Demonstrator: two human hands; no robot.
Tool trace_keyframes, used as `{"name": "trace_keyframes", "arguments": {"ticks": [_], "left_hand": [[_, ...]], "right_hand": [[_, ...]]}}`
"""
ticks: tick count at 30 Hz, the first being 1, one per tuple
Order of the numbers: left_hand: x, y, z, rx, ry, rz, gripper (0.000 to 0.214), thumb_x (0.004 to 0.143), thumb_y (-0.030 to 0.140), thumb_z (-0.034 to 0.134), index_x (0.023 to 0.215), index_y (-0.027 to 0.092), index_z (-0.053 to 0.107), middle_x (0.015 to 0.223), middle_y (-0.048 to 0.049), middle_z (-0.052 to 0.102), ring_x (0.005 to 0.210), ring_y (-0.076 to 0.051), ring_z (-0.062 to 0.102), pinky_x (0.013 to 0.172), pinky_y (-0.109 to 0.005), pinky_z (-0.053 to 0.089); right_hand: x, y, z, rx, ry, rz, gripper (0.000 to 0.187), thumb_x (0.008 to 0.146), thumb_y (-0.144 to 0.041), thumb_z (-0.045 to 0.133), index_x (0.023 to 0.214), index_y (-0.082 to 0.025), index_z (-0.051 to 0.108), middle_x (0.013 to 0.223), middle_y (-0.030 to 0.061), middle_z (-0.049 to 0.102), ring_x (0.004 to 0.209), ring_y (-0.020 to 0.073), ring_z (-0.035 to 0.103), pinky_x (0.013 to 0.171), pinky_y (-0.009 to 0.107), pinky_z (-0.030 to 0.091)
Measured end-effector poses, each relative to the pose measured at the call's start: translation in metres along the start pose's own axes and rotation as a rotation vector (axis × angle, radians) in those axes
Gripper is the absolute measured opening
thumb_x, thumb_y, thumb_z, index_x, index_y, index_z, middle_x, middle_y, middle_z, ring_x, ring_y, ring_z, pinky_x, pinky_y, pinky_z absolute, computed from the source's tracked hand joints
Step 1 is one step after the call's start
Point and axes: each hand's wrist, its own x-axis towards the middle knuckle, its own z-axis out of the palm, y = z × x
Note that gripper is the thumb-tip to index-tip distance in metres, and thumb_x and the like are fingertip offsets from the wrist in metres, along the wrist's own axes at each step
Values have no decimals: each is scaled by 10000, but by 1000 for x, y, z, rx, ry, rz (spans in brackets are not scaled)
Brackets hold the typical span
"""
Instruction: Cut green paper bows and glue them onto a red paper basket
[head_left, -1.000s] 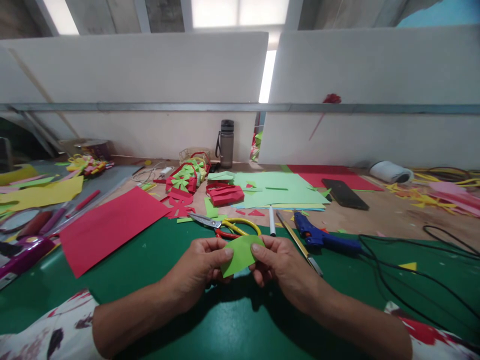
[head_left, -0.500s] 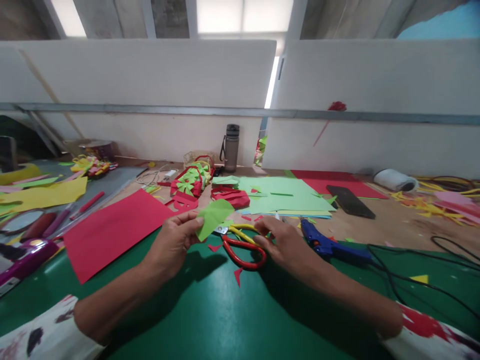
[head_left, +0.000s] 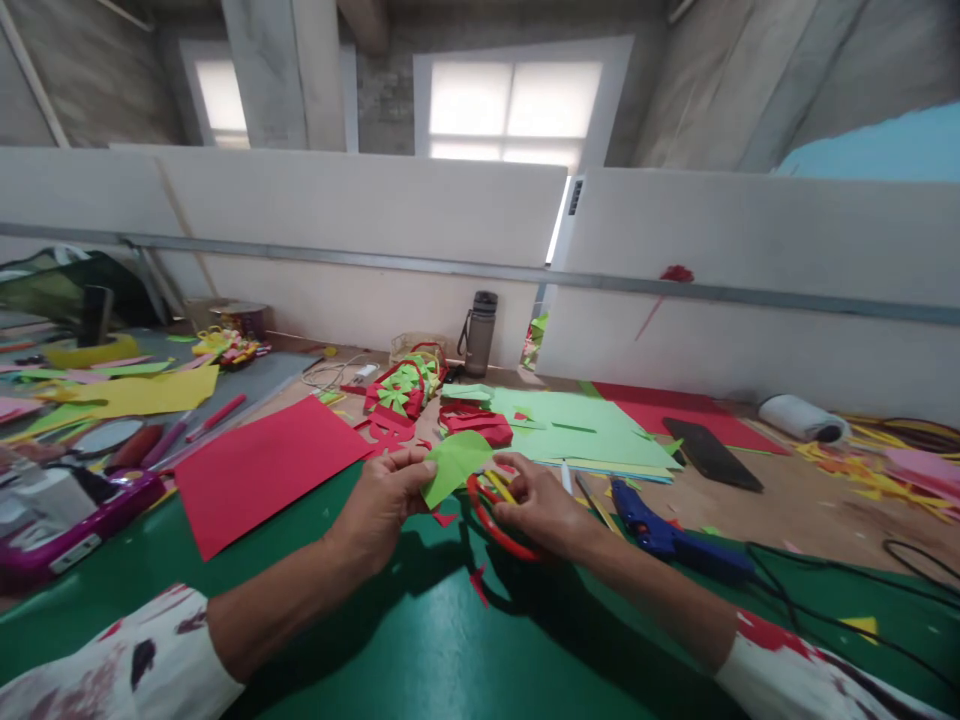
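Note:
My left hand point(head_left: 379, 508) pinches a light-green paper piece with a rounded edge point(head_left: 459, 462) between thumb and fingers. My right hand point(head_left: 549, 508) has its fingers closed on the handles of scissors point(head_left: 481, 508) with red and yellow grips. Behind the green piece the blades are mostly hidden. The scissors look raised off the green table surface point(head_left: 450, 660), with their shadow below. Small red scraps point(head_left: 478, 585) lie under the hands. To the left is a red paper sheet point(head_left: 270, 470).
A blue glue gun point(head_left: 667, 540) with a black cord lies right of my right hand, near a dark phone point(head_left: 712, 455). Light-green sheets point(head_left: 577, 425), a red paper basket point(head_left: 476, 425) and a grey bottle point(head_left: 480, 335) stand behind. A purple power strip point(head_left: 90, 520) is at left.
My right hand has closed on the scissors' handles and lifted them from the table. The green piece stays in my left hand. The view has tilted upward.

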Motion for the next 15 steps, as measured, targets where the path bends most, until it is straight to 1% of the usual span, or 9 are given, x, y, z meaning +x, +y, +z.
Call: {"name": "trace_keyframes", "arguments": {"ticks": [3,5,6,7,8,9,10,12,15], "left_hand": [[-3,5,4,-34,-2,1,202,581,234,772,667,125,625,622,-11,630,553,-124,570,542,-246,501],[-6,8,8,-66,9,-18,171,598,202,757,676,126,625,644,-16,633,572,-127,575,537,-242,501],[-7,9,10,-79,13,-26,155,607,185,748,682,125,626,655,-19,636,578,-127,576,533,-240,503],[-7,10,13,-88,16,-31,136,620,168,738,687,125,627,661,-21,637,579,-126,576,526,-238,505],[-8,12,16,-94,20,-31,115,637,154,724,691,124,628,666,-24,638,577,-123,573,516,-234,505],[-8,13,19,-99,21,-31,92,657,143,708,703,122,631,678,-29,641,578,-121,573,506,-231,506],[-8,14,22,-106,25,-32,72,676,133,692,719,122,635,689,-32,643,580,-121,573,495,-228,507],[-7,18,28,-120,34,-33,54,703,112,668,745,125,636,698,-33,639,583,-124,573,470,-231,510],[-4,24,37,-140,46,-15,64,717,88,658,722,135,615,640,-5,592,543,-114,544,492,-266,545]], "right_hand": [[-15,-2,-15,157,85,36,671,738,-405,609,1325,-158,397,694,-35,536,537,130,494,518,259,404],[-32,-5,-24,250,118,16,619,777,-541,558,1265,-181,433,645,-63,469,499,113,446,521,266,419],[-42,-6,-28,319,121,2,542,791,-594,524,1155,-193,495,611,-75,430,467,101,411,506,265,417],[-52,-7,-30,433,115,-6,470,793,-623,524,999,-201,545,565,-82,392,447,96,384,487,260,404],[-62,-7,-32,517,104,-21,438,784,-639,543,855,-207,549,545,-74,400,450,97,395,482,257,403],[-70,-7,-33,564,109,-31,435,771,-643,572,781,-209,541,560,-51,451,481,108,441,494,257,415],[-77,-6,-33,601,114,-19,450,746,-655,600,764,-209,548,578,-30,498,504,120,481,492,255,422],[-86,0,-32,629,121,12,526,688,-721,608,814,-211,587,612,10,570,544,155,554,498,266,452],[-87,16,-29,605,172,-23,671,657,-804,541,993,-229,620,685,48,629,614,199,609,585,311,504]]}}
